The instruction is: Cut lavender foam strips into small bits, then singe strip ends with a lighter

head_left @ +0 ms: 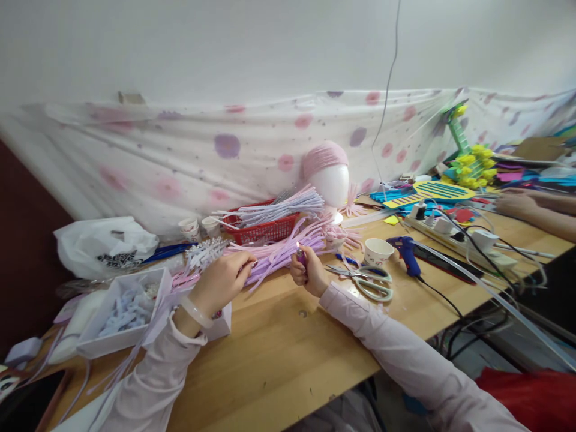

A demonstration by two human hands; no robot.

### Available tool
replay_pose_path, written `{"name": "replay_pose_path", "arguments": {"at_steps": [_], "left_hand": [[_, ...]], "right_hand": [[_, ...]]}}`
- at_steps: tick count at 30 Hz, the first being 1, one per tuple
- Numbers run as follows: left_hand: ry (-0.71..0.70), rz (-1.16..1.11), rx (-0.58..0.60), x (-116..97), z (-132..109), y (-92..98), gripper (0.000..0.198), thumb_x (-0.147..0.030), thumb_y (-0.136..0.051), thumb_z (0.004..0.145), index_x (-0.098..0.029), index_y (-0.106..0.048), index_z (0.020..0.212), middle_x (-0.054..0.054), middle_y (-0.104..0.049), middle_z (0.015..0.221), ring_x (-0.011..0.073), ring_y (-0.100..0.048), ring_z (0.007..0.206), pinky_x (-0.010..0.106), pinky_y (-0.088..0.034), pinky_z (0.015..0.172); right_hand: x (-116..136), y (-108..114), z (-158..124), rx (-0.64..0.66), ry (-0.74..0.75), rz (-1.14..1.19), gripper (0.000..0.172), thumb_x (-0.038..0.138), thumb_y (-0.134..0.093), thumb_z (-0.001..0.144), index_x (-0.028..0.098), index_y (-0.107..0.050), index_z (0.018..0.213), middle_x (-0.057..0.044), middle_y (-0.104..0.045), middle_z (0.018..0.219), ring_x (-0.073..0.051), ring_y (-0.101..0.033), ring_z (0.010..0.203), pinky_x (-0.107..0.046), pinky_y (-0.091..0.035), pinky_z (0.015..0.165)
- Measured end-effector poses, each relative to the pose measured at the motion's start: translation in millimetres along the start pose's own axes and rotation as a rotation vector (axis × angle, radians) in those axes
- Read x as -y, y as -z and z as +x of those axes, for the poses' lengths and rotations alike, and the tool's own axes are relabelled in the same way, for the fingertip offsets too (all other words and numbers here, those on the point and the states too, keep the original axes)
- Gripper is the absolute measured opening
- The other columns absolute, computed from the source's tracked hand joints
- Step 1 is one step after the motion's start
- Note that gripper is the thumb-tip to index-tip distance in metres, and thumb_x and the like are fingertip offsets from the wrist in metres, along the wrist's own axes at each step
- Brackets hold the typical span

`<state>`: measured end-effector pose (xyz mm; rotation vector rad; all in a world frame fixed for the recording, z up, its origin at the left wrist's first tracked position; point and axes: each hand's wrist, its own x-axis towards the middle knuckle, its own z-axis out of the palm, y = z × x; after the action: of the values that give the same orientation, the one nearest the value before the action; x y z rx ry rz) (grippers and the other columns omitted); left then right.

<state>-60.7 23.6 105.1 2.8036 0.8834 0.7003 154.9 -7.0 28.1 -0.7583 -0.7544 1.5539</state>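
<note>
My right hand [310, 271] is closed round a purple lighter [301, 258], upright, with a small flame at its top. To the left, my left hand [224, 283] is held over the table with thumb and fingertips pinched together; whatever sits between them is too small to make out. Behind both hands lies a bundle of pink and purple pipe cleaners [274, 258]. A red basket [265, 231] with pale pipe cleaners across it stands just beyond. Scissors [366, 279] lie to the right of my right hand.
A white box [123, 345] of pale fuzzy pieces stands left. On the right are a paper cup [378, 251], a blue glue gun [407, 255], and a power strip [463, 243] with cables. A foam head [330, 183] stands at the back. Another person's hand [517, 204] rests far right.
</note>
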Motion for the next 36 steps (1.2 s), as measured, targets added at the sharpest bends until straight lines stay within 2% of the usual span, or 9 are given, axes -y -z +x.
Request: {"name": "replay_pose_path", "arguments": {"at_steps": [7,16,28,36], "left_hand": [[0.005,-0.005,-0.021,3,-1,0.6,0.020,-0.021,-0.040,0.086,-0.019,-0.059,0.092,0.005,-0.068,0.090,0.0185,-0.062,0.085,0.029,-0.043,0.073],[0.013,-0.019,-0.023,6,-1,-3.0,0.018,-0.021,-0.041,0.087,-0.019,-0.058,0.092,0.005,-0.068,0.092,0.0189,-0.062,0.087,0.030,-0.043,0.075],[0.023,-0.009,-0.002,5,-2,-1.4,0.019,-0.020,-0.041,0.086,-0.019,-0.059,0.091,0.006,-0.069,0.092,0.0190,-0.063,0.086,0.030,-0.044,0.074],[0.039,-0.008,0.005,6,0,-2.0,0.018,-0.020,-0.041,0.085,-0.019,-0.059,0.091,0.005,-0.068,0.091,0.0190,-0.063,0.085,0.029,-0.043,0.074]], "right_hand": [[4,0,-2,-0.036,0.044,0.059,0.050,0.052,-0.035,0.079,0.020,-0.028,0.041,0.009,-0.016,0.036,-0.004,-0.007,0.032,-0.017,-0.006,0.031],[0,3,2,-0.006,-0.023,0.020,0.052,0.055,-0.032,0.080,0.021,-0.026,0.041,0.009,-0.016,0.035,-0.004,-0.006,0.031,-0.017,-0.004,0.030],[3,4,1,-0.031,0.006,0.062,0.050,0.055,-0.033,0.079,0.021,-0.025,0.043,0.009,-0.015,0.035,-0.004,-0.006,0.032,-0.018,-0.004,0.031],[-6,1,1,0.043,-0.139,-0.079,0.052,0.060,-0.032,0.078,0.021,-0.026,0.045,0.010,-0.018,0.037,-0.004,-0.007,0.033,-0.017,-0.003,0.033]]}}
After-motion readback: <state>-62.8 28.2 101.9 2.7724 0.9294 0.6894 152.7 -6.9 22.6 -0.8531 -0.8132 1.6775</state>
